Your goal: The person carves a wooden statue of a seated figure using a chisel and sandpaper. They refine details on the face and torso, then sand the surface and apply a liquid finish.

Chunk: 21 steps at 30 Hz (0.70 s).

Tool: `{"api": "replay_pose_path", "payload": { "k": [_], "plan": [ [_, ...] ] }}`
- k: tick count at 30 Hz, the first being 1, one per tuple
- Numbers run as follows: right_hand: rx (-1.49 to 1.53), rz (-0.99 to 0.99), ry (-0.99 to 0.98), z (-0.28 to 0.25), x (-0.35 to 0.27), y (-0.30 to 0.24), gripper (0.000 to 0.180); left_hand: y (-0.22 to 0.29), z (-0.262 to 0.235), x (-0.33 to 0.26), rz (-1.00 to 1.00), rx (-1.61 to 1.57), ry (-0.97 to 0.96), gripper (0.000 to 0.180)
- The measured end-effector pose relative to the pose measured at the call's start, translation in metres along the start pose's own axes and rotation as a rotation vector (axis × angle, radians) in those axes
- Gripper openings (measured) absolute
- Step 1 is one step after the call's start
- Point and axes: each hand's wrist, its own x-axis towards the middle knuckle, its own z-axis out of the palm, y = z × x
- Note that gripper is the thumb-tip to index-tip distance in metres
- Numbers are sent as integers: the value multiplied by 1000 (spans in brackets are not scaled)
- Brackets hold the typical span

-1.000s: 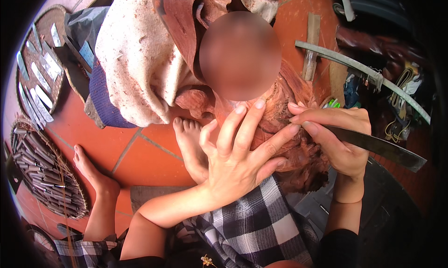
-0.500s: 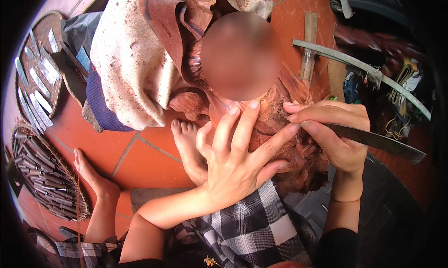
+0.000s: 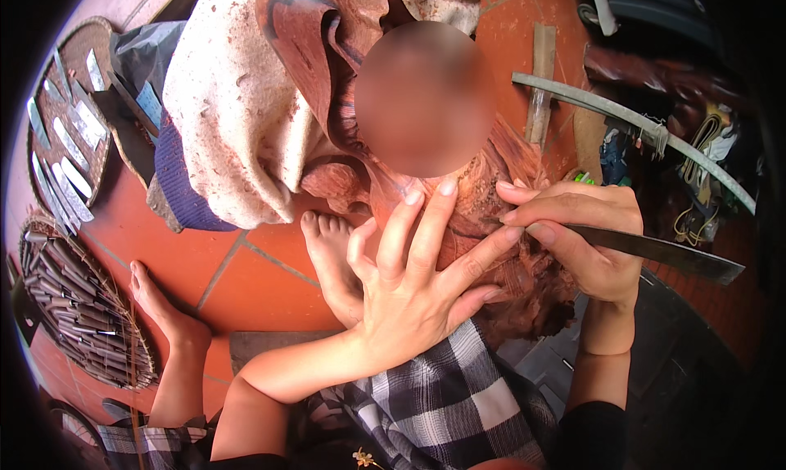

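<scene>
- My left hand [image 3: 408, 300] is spread over the carved wood [image 3: 475, 214], fingertips touching it.
- My right hand [image 3: 588, 239] pinches a flat metal blade [image 3: 667, 250] at the wood's right side.
- I see the wood ahead, beside pale cloth [image 3: 233, 110].

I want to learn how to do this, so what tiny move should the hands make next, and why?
Maybe the right hand should nudge the dark flat tool gently along the reddish-brown wood: it pinches the tool near the end that points at the wood, and the left hand already spreads its fingers there.
</scene>
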Motion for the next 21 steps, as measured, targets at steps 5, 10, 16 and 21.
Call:
{"api": "replay_pose_path", "payload": {
  "k": [5, 10, 16, 21],
  "plan": [
    [67, 24, -9, -1, 0, 2, 10, 1, 0, -2, -1, -23, 0, 47],
    [65, 33, -51, -3, 3, 2, 11, -1, 1, -5, 14, 8, -6, 47],
    [107, 70, -14, -1, 0, 3, 11, -1, 0, -4, 10, 3, -24, 47],
    [97, 39, -89, -5, 6, 3, 11, -4, 3, -8, 28, -5, -7, 47]
  ]
}}
